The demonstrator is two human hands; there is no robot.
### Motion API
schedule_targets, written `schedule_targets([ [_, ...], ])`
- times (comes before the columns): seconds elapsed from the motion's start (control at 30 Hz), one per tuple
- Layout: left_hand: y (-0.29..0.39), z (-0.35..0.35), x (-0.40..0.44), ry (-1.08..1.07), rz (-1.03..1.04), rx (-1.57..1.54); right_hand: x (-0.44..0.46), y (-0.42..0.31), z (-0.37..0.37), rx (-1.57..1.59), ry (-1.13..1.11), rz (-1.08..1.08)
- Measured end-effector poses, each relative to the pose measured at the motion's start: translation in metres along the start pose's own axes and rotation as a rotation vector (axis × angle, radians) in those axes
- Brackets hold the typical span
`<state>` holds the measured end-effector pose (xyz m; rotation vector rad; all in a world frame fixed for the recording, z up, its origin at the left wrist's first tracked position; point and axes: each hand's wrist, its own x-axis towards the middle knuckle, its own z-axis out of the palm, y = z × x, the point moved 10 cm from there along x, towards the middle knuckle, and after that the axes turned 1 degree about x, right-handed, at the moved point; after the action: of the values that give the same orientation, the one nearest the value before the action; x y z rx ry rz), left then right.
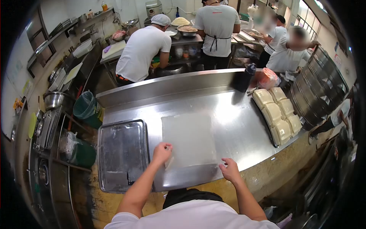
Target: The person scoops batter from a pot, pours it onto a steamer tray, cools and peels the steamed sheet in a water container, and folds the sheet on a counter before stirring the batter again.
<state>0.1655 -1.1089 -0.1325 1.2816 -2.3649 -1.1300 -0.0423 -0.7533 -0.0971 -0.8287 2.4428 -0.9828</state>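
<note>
- The left hand [162, 152] has its thumb and fingertips drawn together at the near-left edge of the sheet, and appears to be pinching it; a narrow flap seems to stand up just below the fingers.
- The right hand [230, 171] is open, fingers loosely bent and holding nothing that shows, just beside the sheet's near-right corner.
- The pale sheet [190, 139] lies mostly flat in front of the person, its near edge between the two hands. It looks thin, and its material is hard to tell.
- For a thing this thin, a light pinch with the pads of the fingers is likely safest; digging in with the nails could tear the edge.
- Tension is best kept even, I judge: pulling at the left corner alone could crease or skew the sheet, so the open right hand is well placed to match it on the other side.
- Under the sheet, the steel table [240, 131] is smooth and shiny. If the sheet clings to it, a low, slow peel should be kinder than a straight upward tug.
- To the left, a dark tray [122, 149] lies near the sheet, the left forearm passing over its near corner; a sleeve or elbow could nudge it.
- Farther right, pale square blocks [263, 98] sit in rows, well apart from the hands.
</note>
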Motion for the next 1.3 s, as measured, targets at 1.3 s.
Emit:
schedule_targets([
  [1.3,-0.025,0.015,0.249,-0.106,-0.114,-0.003,0.12,-0.027,0.015,-0.003,-0.038,0.053],
])
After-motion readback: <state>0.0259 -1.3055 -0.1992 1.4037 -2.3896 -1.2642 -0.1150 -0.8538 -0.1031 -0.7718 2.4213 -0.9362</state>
